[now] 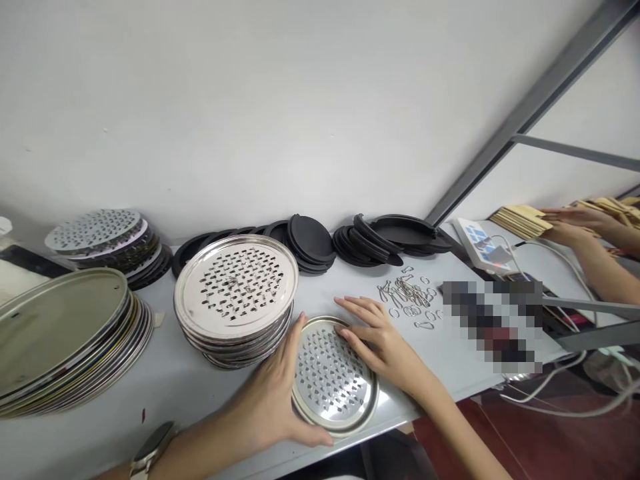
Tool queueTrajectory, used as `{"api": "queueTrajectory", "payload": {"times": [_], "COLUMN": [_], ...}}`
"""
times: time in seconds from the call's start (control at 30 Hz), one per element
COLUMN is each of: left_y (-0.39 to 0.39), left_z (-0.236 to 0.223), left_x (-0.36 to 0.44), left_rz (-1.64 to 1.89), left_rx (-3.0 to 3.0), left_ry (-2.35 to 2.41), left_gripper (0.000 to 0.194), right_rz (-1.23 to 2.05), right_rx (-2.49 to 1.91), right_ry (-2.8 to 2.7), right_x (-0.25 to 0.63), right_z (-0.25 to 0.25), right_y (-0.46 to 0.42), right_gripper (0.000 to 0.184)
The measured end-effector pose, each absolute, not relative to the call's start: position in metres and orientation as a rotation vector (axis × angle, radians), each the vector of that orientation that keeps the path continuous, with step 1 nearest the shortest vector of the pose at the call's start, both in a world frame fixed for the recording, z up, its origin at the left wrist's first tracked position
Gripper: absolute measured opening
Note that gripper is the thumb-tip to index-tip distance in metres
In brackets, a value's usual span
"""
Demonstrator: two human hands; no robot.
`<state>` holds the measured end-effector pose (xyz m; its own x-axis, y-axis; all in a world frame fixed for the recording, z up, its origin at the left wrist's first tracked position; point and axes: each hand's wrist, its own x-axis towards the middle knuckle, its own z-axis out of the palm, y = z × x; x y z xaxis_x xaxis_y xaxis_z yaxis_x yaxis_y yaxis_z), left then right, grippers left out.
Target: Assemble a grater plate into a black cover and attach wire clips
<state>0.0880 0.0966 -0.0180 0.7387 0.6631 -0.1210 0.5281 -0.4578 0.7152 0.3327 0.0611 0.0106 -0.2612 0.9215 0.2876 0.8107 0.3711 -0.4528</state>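
A round metal grater plate (333, 377) with a raised rim and rows of punched holes lies on the grey table, near its front edge. My left hand (280, 393) curves round the plate's left side, thumb at the front rim and fingers along the back left. On the far right rim rest the fingertips of my right hand (377, 340), its fingers stretched out and apart. To the left stands a stack of similar rimmed grater plates (240, 283). Small metal rings and clasps (410, 293) lie in a loose pile beyond my right hand.
Large oval metal plates (60, 327) are stacked at the left, with perforated discs (95, 230) behind them. Black round lids (310, 243) line the wall. A metal frame post (500, 143) rises at right. Beyond it, another person's hands (575, 223) touch wooden pieces (520, 220).
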Motion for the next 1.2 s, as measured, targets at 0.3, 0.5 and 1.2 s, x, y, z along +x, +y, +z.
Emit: {"api": "queueTrajectory", "payload": {"times": [0.3,0.5,1.2], "left_y": [0.096,0.094,0.067], "left_z": [-0.018,-0.011,0.044], "left_x": [0.089,0.093,0.039], "left_rz": [0.222,0.2,0.637], "left_rx": [2.142,2.107,2.867], "left_ry": [0.891,0.947,0.555], "left_gripper": [0.146,0.143,0.075], "right_rz": [0.468,0.699,0.027], "right_rx": [-1.513,-1.568,-1.515], "right_ry": [-2.079,-1.964,-1.533], "right_x": [0.331,0.319,0.332], "right_z": [0.015,0.013,-0.009], "right_y": [0.061,0.049,0.05], "right_gripper": [0.02,0.074,0.012]}}
